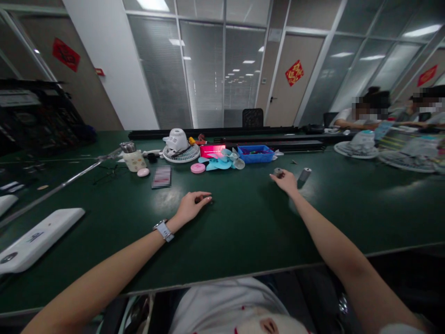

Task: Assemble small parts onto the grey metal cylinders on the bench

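My right hand [285,182] grips a short grey metal cylinder [278,172] by its sides, just over the dark green tabletop. A second silver cylinder [305,175] stands upright on the table, just right of that hand and apart from it. My left hand [190,207], with a watch [163,230] on its wrist, rests low on the table at the centre left. Its thumb and index finger curve round so that their tips nearly meet. A tiny dark speck shows at those tips, too small to name.
Farther back are a blue bin [255,154], light-blue fan blades [224,160], a pink round piece [198,168], a white fan part [176,141] and a bottle [134,158]. A white elongated housing [43,239] lies left. Other people [365,113] sit at the far right.
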A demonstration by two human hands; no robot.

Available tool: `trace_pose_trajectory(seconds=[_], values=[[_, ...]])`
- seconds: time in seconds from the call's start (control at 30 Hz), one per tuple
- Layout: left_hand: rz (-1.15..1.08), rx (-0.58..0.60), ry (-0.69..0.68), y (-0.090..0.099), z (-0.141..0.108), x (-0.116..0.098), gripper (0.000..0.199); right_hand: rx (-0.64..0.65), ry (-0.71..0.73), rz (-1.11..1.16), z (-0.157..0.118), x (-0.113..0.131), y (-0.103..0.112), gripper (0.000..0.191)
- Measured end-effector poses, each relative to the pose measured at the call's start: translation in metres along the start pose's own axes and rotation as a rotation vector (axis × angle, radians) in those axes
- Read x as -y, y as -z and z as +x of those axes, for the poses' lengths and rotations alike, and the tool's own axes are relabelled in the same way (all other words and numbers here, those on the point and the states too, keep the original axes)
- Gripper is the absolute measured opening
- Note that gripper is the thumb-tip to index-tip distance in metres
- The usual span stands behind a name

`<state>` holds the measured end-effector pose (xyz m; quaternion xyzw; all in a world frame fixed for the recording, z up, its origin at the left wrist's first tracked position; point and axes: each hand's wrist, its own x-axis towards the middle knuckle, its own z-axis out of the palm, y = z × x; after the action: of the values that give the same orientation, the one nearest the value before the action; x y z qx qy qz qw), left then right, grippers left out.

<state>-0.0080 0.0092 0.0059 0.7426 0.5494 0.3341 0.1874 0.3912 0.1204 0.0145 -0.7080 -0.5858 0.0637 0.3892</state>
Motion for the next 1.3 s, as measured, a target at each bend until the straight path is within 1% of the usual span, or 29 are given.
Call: trace_pose_trajectory(seconds=[0.07, 0.1, 0.17, 0.2, 0.23, 0.27, 0.3, 0.33, 0.37, 0.4, 0.43, 0.5, 0.53, 0.57, 0.6, 0.67, 0.8, 0.93, 0.97, 1.03, 1.1, 1.17, 1.23, 1.3], values=[[-0.04, -0.032, 0.036, -0.001, 0.0, 0.001, 0.047, 0.015, -0.117, -0.088, 0.01, -0.018, 0.006, 0.04], [-0.053, -0.044, 0.048, -0.002, 0.0, 0.002, 0.047, 0.031, -0.156, -0.102, 0.011, -0.022, 0.008, 0.042], [-0.073, -0.063, 0.067, -0.002, 0.0, 0.002, 0.045, 0.034, -0.2, -0.104, 0.007, -0.021, 0.009, 0.049], [-0.085, -0.072, 0.075, -0.002, 0.0, 0.002, 0.044, -0.004, -0.215, -0.103, 0.003, -0.016, 0.009, 0.057], [-0.1, -0.086, 0.086, -0.002, 0.0, 0.002, 0.044, -0.075, -0.215, -0.105, -0.003, -0.007, 0.009, 0.067], [-0.118, -0.105, 0.1, -0.002, 0.0, 0.001, 0.043, -0.162, -0.181, -0.106, -0.01, 0.004, 0.008, 0.076], [-0.135, -0.124, 0.115, -0.002, 0.0, 0.0, 0.043, -0.242, -0.105, -0.099, -0.019, 0.017, 0.007, 0.08], [-0.15, -0.142, 0.129, -0.001, 0.0, 0.0, 0.042, -0.282, 0.013, -0.077, -0.031, 0.033, 0.004, 0.079], [-0.158, -0.156, 0.14, -0.001, 0.0, -0.001, 0.041, -0.255, 0.164, -0.039, -0.044, 0.049, 0.001, 0.072], [-0.159, -0.166, 0.146, -0.001, 0.0, -0.002, 0.04, -0.165, 0.328, 0.011, -0.059, 0.066, -0.004, 0.062], [-0.156, -0.172, 0.144, 0.0, 0.0, -0.002, 0.038, -0.009, 0.487, 0.067, -0.076, 0.082, -0.01, 0.052], [-0.15, -0.177, 0.133, 0.0, -0.001, -0.003, 0.035, 0.326, 0.746, 0.14, -0.109, 0.11, -0.024, 0.045], [-0.15, -0.179, 0.126, -0.001, -0.001, -0.003, 0.034, 0.459, 0.84, 0.159, -0.123, 0.12, -0.031, 0.044], [-0.155, -0.178, 0.118, -0.001, -0.001, -0.002, 0.034, 0.55, 0.907, 0.166, -0.135, 0.129, -0.037, 0.043], [-0.161, -0.173, 0.112, -0.001, -0.001, -0.002, 0.034, 0.604, 0.948, 0.166, -0.143, 0.135, -0.042, 0.042], [-0.165, -0.156, 0.102, -0.002, -0.001, -0.002, 0.035, 0.642, 0.979, 0.159, -0.152, 0.14, -0.049, 0.039], [-0.147, -0.142, 0.099, -0.003, -0.002, -0.001, 0.033, 0.615, 0.944, 0.165, -0.149, 0.139, -0.052, 0.029], [-0.143, -0.132, 0.108, -0.001, -0.002, -0.002, 0.034, 0.529, 0.843, 0.169, -0.132, 0.132, -0.046, 0.023], [-0.143, -0.131, 0.111, -0.001, -0.002, -0.001, 0.034, 0.476, 0.808, 0.159, -0.124, 0.128, -0.042, 0.023], [-0.143, -0.13, 0.113, -0.001, -0.001, -0.001, 0.035, 0.3, 0.715, 0.113, -0.102, 0.114, -0.028, 0.025], [-0.144, -0.125, 0.108, -0.001, -0.001, 0.0, 0.035, 0.079, 0.59, 0.023, -0.074, 0.091, -0.009, 0.029], [-0.144, -0.121, 0.106, -0.002, -0.001, 0.001, 0.036, -0.11, 0.445, -0.096, -0.046, 0.063, 0.011, 0.033], [-0.139, -0.119, 0.11, -0.002, -0.001, 0.002, 0.036, -0.216, 0.305, -0.2, -0.025, 0.035, 0.028, 0.036], [-0.135, -0.12, 0.107, -0.002, -0.001, 0.002, 0.036, -0.24, 0.198, -0.262, -0.011, 0.014, 0.038, 0.036]])
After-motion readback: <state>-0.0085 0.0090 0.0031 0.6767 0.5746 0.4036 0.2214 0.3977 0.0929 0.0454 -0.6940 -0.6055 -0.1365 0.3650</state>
